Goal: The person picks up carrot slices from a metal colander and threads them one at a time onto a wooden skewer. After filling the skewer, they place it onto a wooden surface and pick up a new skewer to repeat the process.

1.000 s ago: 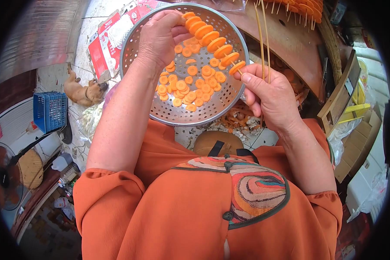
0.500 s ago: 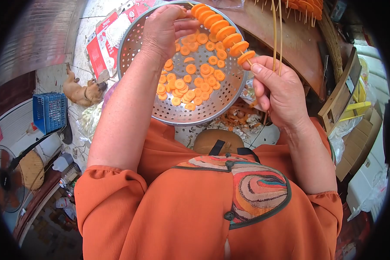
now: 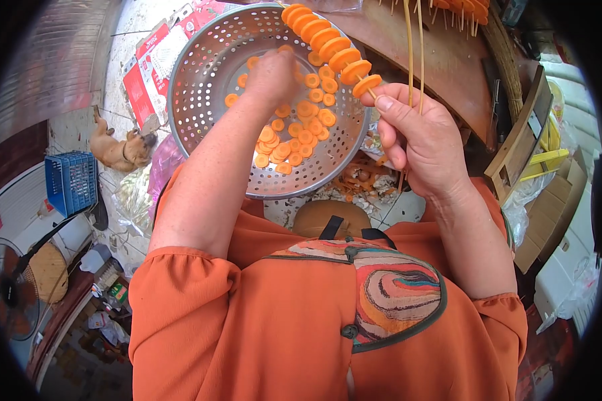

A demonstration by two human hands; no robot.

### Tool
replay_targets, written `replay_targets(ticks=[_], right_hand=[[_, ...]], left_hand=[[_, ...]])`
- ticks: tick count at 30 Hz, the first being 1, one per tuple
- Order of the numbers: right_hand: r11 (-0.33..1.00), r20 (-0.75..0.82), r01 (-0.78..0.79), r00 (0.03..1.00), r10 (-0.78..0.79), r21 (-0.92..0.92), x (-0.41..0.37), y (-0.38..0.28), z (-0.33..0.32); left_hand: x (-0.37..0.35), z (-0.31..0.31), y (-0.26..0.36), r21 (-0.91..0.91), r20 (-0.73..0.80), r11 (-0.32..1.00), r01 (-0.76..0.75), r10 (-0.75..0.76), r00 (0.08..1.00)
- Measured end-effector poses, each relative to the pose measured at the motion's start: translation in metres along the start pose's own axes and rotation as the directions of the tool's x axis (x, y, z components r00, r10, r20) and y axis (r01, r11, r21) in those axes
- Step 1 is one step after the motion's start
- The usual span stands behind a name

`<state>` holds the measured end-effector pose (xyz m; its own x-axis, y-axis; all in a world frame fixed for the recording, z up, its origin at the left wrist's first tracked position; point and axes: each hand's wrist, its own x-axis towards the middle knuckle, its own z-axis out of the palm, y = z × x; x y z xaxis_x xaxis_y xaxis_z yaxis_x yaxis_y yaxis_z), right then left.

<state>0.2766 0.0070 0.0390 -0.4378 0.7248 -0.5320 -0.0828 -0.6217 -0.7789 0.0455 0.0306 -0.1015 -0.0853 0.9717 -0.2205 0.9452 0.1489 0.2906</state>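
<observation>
My right hand [image 3: 415, 127] pinches the lower end of a thin skewer threaded with several orange carrot slices [image 3: 334, 47]. The skewer slants up to the left over the rim of a metal colander [image 3: 194, 100]. Two long bare sticks [image 3: 409, 47] also rise from this hand. My left hand [image 3: 272, 77] is down inside the colander, blurred by motion, its fingers mostly hidden among the loose carrot slices [image 3: 294, 137]. A slice shows just above its fingertips.
A wooden board [image 3: 441, 80] lies beyond the colander, with more threaded slices [image 3: 465, 8] at its far end. A dog [image 3: 120, 148] lies on the floor at the left, near a blue crate [image 3: 71, 182] and a fan [image 3: 10, 287]. Peelings [image 3: 364, 180] lie below the colander.
My left hand has left the skewer's upper end and moved down into the colander. My right hand still holds the skewer, slightly farther left in view.
</observation>
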Motion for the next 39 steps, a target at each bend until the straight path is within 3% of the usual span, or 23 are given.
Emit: replay_targets(ticks=[1, 2, 3, 4, 5, 6, 8, 9, 11, 14, 18, 21, 24, 27, 30, 32, 36, 39], right_hand=[[1.0, 0.013, -0.004, 1.0, 0.004, -0.017, 0.0, 0.0, 0.0], [0.999, 0.026, -0.009, 1.0, 0.01, -0.035, -0.001, 0.0, 0.0], [0.999, 0.027, -0.008, 1.0, 0.009, -0.035, -0.002, 0.001, 0.0], [0.999, 0.03, -0.025, 0.999, 0.026, -0.039, -0.002, 0.001, 0.0], [0.998, 0.033, -0.042, 0.999, 0.043, -0.043, -0.003, 0.002, 0.001], [0.998, 0.037, -0.039, 0.998, 0.041, -0.042, -0.003, 0.003, 0.002], [0.991, 0.04, -0.09, 0.995, 0.095, -0.097, -0.004, 0.005, 0.004], [0.991, 0.046, -0.087, 0.995, 0.091, -0.099, -0.004, 0.006, 0.004], [0.99, 0.059, -0.09, 0.994, 0.097, -0.106, -0.004, 0.008, 0.006], [0.989, 0.07, -0.095, 0.992, 0.103, -0.112, -0.004, 0.006, 0.01], [0.988, 0.075, -0.095, 0.992, 0.105, -0.123, -0.003, 0.007, 0.012], [0.989, 0.08, -0.1, 0.991, 0.109, -0.111, -0.002, 0.007, 0.012], [0.991, 0.07, -0.089, 0.993, 0.096, -0.103, -0.002, 0.005, 0.013], [0.989, 0.031, -0.091, 0.995, 0.095, -0.114, -0.001, 0.005, 0.014], [0.989, 0.064, -0.095, 0.993, 0.103, -0.117, -0.002, 0.003, 0.011], [0.987, 0.049, -0.104, 0.993, 0.111, -0.124, -0.003, 0.003, 0.011], [0.989, 0.055, -0.093, 0.993, 0.1, -0.117, -0.003, 0.005, 0.01], [0.99, 0.05, -0.089, 0.994, 0.095, -0.112, -0.003, 0.005, 0.011]], left_hand=[[0.001, -0.006, 0.0, -0.041, 0.162, 0.997, 0.06, -0.053, 0.985], [0.002, -0.015, -0.001, -0.04, 0.162, 0.997, 0.061, -0.054, 0.985], [0.003, -0.025, -0.002, -0.324, 0.266, 0.915, 0.242, -0.157, 0.951], [0.004, -0.035, -0.004, -0.552, 0.391, 0.723, 0.416, -0.216, 0.894], [0.003, -0.043, -0.007, -0.778, 0.348, 0.479, 0.406, -0.209, 0.914], [0.002, -0.059, -0.008, -0.873, 0.344, 0.28, 0.399, -0.228, 0.911], [0.002, -0.075, -0.012, -0.98, 0.195, -0.014, 0.2, -0.293, 0.936], [0.003, -0.079, -0.018, -0.981, 0.189, -0.012, 0.194, -0.297, 0.936], [0.003, -0.088, -0.027, -0.977, 0.156, -0.184, 0.112, -0.245, 0.957], [0.0, -0.093, -0.026, -0.96, 0.183, -0.262, 0.096, -0.332, 0.926], [0.004, -0.092, -0.037, -0.964, 0.18, -0.249, 0.096, -0.34, 0.923], [0.012, -0.088, -0.053, -0.946, 0.199, -0.31, 0.09, -0.341, 0.919], [0.014, -0.091, -0.053, -0.95, 0.159, -0.307, 0.055, -0.324, 0.932], [0.011, -0.098, -0.042, -0.903, 0.265, -0.401, 0.153, -0.24, 0.934], [0.008, -0.102, -0.033, -0.945, 0.182, -0.312, 0.097, -0.258, 0.949], [0.006, -0.103, -0.029, -0.989, 0.089, -0.144, 0.046, -0.308, 0.947], [0.001, -0.106, -0.015, -0.998, 0.01, -0.057, -0.008, -0.322, 0.947], [-0.004, -0.108, -0.012, -0.998, 0.051, -0.051, 0.041, -0.207, 0.977]])
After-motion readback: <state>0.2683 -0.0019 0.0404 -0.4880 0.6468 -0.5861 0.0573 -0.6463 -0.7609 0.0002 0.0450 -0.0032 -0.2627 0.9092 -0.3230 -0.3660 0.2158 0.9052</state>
